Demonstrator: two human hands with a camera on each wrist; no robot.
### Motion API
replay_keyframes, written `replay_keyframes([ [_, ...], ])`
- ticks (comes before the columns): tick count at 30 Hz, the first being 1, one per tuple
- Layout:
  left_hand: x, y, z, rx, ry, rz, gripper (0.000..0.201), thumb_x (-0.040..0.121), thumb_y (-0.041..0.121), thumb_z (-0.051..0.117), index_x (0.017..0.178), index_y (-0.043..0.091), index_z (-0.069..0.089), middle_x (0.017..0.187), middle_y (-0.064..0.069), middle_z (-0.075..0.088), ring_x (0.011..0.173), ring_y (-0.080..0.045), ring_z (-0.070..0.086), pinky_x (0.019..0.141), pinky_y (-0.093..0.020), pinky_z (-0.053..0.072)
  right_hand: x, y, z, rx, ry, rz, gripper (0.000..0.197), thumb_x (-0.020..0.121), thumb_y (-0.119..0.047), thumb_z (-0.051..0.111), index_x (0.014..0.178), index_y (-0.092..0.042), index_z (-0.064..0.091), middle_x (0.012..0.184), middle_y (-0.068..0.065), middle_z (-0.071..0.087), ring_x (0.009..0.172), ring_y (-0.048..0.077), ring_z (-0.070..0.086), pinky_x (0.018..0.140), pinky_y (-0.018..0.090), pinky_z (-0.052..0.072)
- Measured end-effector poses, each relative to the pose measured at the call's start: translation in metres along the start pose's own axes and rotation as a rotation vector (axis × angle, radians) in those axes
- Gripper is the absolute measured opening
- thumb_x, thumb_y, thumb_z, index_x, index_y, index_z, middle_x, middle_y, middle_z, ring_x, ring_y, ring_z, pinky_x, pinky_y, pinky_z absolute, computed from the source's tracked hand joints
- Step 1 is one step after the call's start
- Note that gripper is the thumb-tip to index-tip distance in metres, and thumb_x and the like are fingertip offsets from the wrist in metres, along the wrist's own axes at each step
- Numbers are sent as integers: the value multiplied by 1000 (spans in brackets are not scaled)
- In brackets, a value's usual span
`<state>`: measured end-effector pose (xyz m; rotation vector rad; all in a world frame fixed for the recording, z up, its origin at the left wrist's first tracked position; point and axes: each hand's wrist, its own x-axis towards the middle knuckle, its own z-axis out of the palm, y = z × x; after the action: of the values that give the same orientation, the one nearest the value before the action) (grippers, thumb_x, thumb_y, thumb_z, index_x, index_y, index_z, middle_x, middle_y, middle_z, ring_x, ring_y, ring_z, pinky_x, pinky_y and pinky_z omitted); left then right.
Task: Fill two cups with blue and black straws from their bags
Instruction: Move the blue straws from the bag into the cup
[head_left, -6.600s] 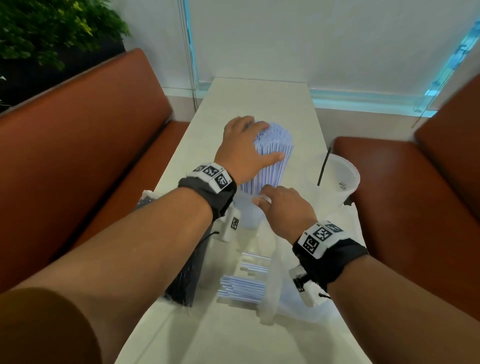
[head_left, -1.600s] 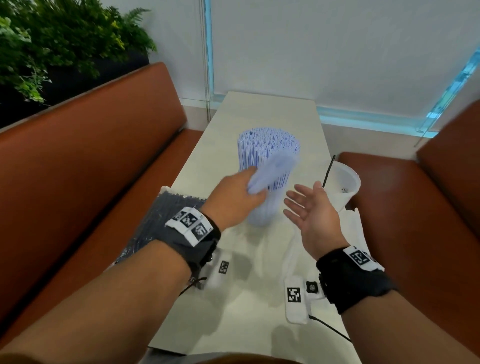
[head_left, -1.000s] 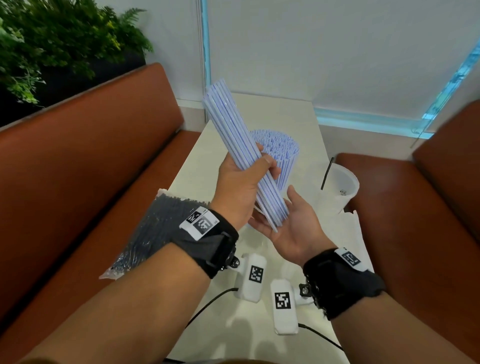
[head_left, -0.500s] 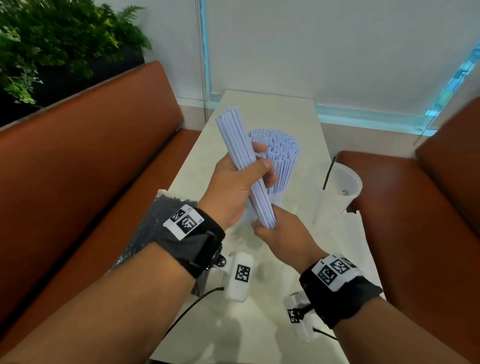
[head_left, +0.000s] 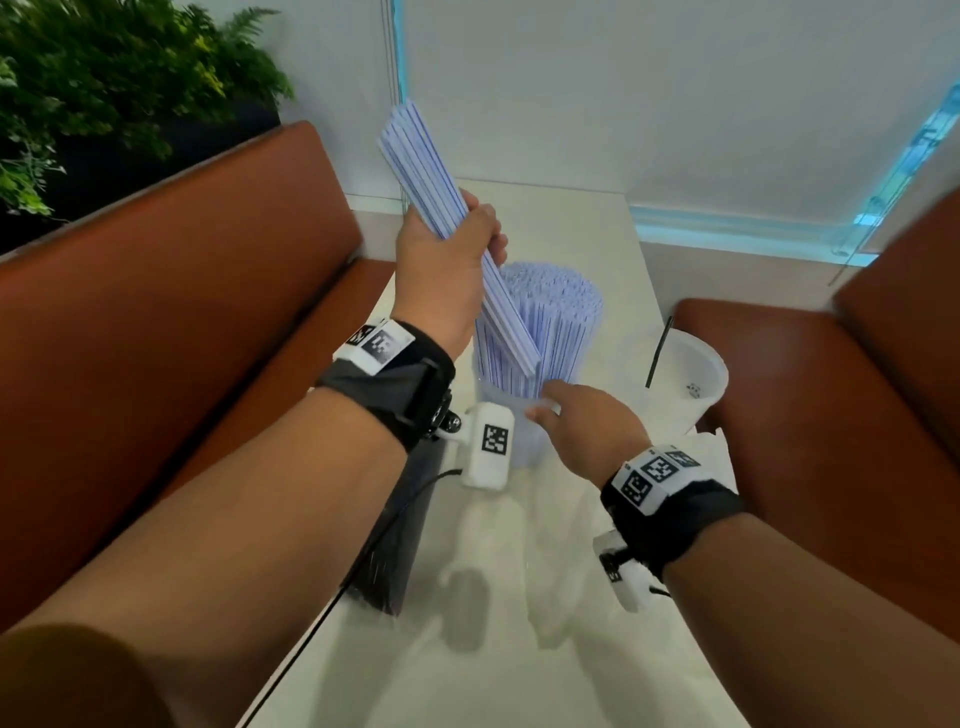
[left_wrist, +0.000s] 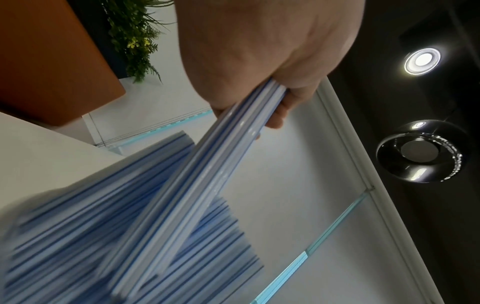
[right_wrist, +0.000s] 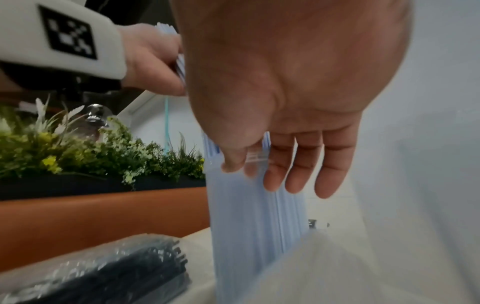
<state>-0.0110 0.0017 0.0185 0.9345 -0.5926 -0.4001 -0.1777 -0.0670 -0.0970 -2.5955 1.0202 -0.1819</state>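
My left hand (head_left: 465, 236) grips a bundle of blue-striped straws (head_left: 441, 208), tilted, its lower end over the packed blue straws (head_left: 545, 317) standing in a clear cup (head_left: 501, 421) at mid-table. In the left wrist view my left hand (left_wrist: 272, 107) is wrapped round the bundle (left_wrist: 207, 164). My right hand (head_left: 548, 410) reaches to the cup's rim with fingers (right_wrist: 298, 170) straight and holds nothing; whether it touches the cup (right_wrist: 254, 216) I cannot tell. A second cup (head_left: 693, 382) at the right edge holds one black straw (head_left: 658, 353). The bag of black straws (head_left: 397, 540) lies left, under my left forearm.
A crumpled empty plastic bag (head_left: 696, 452) lies by the second cup. The narrow white table (head_left: 519, 649) runs between two brown benches (head_left: 182, 338). A plant box (head_left: 104, 93) stands behind the left bench. A wall (head_left: 675, 104) closes the far end.
My left hand has lifted the bundle higher over the filled cup. My right hand has left the bundle's lower end and moved down to the cup's rim.
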Motion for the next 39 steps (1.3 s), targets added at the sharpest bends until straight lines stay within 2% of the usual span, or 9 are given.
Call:
replay_keyframes([
  [5,-11,-31,-5,555,-133,122,15,80,36,67,83,22,62,75,4,66,73,-13,65,73,-34,56,0,4,4,-10,42,-44,23,103,-47,41,91,-28,43,85,2,53,81,28,48,66,37,37],
  [9,-22,-50,-20,1304,-291,254,35,85,51,63,112,29,63,122,4,62,135,-24,41,113,-58,23,-2,4,6,-7,50,-23,23,103,-50,38,94,-30,44,84,-2,48,82,24,46,64,36,36],
  [14,-12,-29,-26,1161,-493,117,81,68,75,68,134,31,53,136,7,55,133,-19,47,113,-56,31,1,6,10,-17,61,-9,20,102,-49,38,91,-33,40,87,-4,49,85,23,47,64,36,37],
  [19,9,7,-9,895,-389,296,95,78,80,58,151,26,32,151,13,33,139,-1,32,109,-16,28,2,8,13,-11,70,-15,21,102,-52,38,90,-35,36,84,-5,46,86,23,48,63,35,36],
  [22,9,8,8,1108,-486,515,77,95,68,45,153,17,34,161,-3,30,149,-15,24,122,-29,18,2,7,12,-25,62,-11,22,102,-54,37,94,-34,40,87,-5,49,87,22,48,63,35,37],
  [27,-23,-30,3,1598,-944,394,69,102,53,46,154,10,34,163,-10,30,151,-24,22,123,-34,11,2,2,9,-6,38,36,27,102,-50,39,117,-33,55,101,-1,58,100,24,53,68,36,39],
  [32,-14,-13,9,1437,-613,589,72,99,57,37,152,8,39,161,-12,34,150,-27,26,122,-41,15,1,3,11,-3,39,20,21,102,-48,40,113,-33,51,93,-5,50,98,23,52,66,35,38],
  [36,-28,-37,6,1643,-886,412,76,99,58,46,157,12,28,165,-9,25,152,-25,20,123,-38,12,-1,1,8,34,35,70,29,102,-53,39,118,-36,57,98,-4,56,101,21,52,71,35,37],
  [39,-16,-31,2,1519,-740,431,78,98,62,43,156,12,31,164,-8,28,151,-25,24,122,-39,16,0,1,8,28,18,53,29,102,-53,37,117,-33,53,101,-2,56,101,22,50,72,36,38],
])
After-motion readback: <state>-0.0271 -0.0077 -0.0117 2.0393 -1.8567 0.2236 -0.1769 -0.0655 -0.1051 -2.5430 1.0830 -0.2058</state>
